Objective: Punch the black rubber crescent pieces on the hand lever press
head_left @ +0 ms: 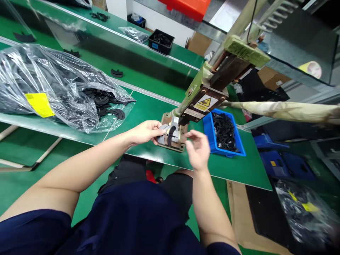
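Observation:
My left hand [145, 133] pinches a few grey curved pieces [161, 138] at the left side of the hand press's base plate [177, 147]. A black curved strip [171, 136] lies beside them on the small fixture under the ram. To the right of the plate my right hand [198, 150] hovers with its fingers bent and apart, and nothing shows in it. Over the fixture leans the green and brown hand press [198, 97], with a yellow warning label on its front.
A blue bin [242, 150] of small black parts stands right of the press. The press lever [281, 109] reaches out rightward. On the left lies a clear plastic bag [66, 92] with black curved pieces spilling out. A black box [160, 46] sits behind.

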`<state>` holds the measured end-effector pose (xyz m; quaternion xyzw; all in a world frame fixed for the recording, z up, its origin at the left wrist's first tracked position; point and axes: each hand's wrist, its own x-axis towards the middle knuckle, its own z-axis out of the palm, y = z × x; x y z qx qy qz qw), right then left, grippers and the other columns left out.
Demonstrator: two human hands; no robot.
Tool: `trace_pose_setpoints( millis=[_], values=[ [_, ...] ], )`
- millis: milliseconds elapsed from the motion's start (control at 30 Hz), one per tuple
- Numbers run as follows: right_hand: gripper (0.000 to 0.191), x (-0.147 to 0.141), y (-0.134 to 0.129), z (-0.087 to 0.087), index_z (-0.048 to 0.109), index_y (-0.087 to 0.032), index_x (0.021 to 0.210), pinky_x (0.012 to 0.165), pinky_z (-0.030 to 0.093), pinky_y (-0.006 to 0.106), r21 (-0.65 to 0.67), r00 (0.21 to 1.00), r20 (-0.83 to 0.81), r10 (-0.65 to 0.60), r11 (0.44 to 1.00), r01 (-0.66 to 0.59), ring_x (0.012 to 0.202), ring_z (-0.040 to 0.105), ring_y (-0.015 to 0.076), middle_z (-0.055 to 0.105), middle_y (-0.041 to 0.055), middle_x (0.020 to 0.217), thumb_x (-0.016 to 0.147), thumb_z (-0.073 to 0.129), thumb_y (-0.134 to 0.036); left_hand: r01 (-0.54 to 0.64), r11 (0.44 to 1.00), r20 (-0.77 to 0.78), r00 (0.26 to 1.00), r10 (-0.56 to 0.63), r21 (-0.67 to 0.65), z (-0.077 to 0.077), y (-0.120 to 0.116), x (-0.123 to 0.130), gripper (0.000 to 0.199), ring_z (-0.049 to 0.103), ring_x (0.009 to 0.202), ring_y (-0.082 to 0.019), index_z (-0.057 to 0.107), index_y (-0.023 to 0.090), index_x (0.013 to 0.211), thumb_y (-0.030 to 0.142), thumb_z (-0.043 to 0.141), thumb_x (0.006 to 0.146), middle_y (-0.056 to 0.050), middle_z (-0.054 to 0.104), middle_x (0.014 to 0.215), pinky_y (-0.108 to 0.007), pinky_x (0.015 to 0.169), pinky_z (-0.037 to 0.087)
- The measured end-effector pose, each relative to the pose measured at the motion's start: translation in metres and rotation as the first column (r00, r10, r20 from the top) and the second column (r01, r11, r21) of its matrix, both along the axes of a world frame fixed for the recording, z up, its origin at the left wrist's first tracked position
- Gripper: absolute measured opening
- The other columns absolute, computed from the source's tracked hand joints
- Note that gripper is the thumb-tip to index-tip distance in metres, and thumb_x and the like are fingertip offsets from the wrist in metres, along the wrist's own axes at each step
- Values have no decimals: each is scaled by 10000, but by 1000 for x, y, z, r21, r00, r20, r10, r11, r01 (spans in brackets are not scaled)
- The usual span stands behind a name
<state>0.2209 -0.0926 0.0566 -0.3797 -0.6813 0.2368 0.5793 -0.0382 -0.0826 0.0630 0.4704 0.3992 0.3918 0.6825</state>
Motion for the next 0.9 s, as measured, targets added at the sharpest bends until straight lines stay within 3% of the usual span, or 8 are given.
trace_pose_setpoints(
  millis=[100,200,500,633,900],
  values=[
    [339,-18,-20,-33,710,-233,1165,853,653,350,-183,993,50,109,978,-99,935,746,181,763,66,1047,888,777,-418,37,999,7,999,-37,21,8,-15,11,454,669,590,-122,616,158,861,516,891,809,-14,713,722,-240,547,596],
    [276,-28,-30,-44,695,-218,1022,830,634,322,-227,996,20,86,971,-79,891,733,163,763,48,985,913,744,-466,81,996,-1,997,-81,46,11,-25,25,410,675,596,-133,624,167,898,498,860,839,-17,719,739,-240,531,583],
    [243,-24,-46,-48,629,-224,918,817,599,328,-189,1000,4,-13,982,13,860,677,154,708,37,939,942,692,-457,116,991,-88,990,-109,74,17,-38,47,338,669,529,-151,601,199,956,470,794,896,2,684,684,-239,468,532],
    [182,-21,-44,-50,631,-231,962,796,593,323,-172,999,45,-3,985,10,838,664,145,692,30,930,963,664,-410,110,992,-103,989,-103,65,15,-31,49,336,654,495,-142,595,198,938,461,801,900,1,683,655,-225,453,511],
    [164,-5,-44,-43,681,-242,1093,879,606,374,-101,988,146,50,994,-35,972,704,185,731,69,1043,959,661,-334,117,992,-121,986,-112,36,7,-28,38,379,657,523,-160,541,215,870,495,795,885,4,670,640,-269,491,548]
  ],
)
